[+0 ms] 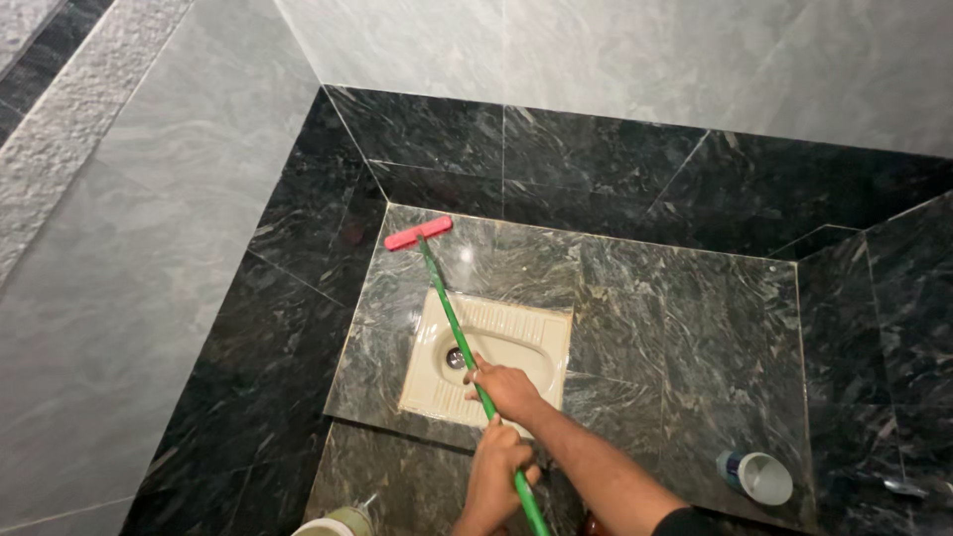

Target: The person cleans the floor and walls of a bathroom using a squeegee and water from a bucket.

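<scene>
A long green handle point(445, 310) with a red squeegee head point(418, 233) reaches across the floor. The head rests on the wet grey marble floor point(675, 328) near the far left corner. My right hand point(508, 388) grips the handle higher up, above a cream squat toilet pan point(531, 335). My left hand point(496, 459) grips the same handle lower down, closer to me. Both hands are closed around it.
Dark marble tiles line the lower walls point(596, 164), with pale grey tiles above them. A white and blue mug point(759, 477) lies on its side on the floor at the right. The rim of a pale green container point(336, 521) shows at the bottom edge.
</scene>
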